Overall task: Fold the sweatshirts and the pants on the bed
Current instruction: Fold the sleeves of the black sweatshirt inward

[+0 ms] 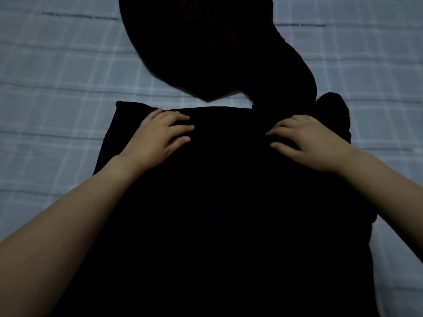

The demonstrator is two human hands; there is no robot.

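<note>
Left hand [158, 136] fingers [180, 128] loosely spread, pressing flat on black garment [217, 213], right hand [313, 145] fingers [280, 131] spread likewise, holding nothing, garment under both palms, mid checked bed [57, 88], dark fold [206, 46] reaching toward far edge

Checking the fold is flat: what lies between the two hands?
Only bare black garment between the left hand and the right hand, in the head view.
</note>
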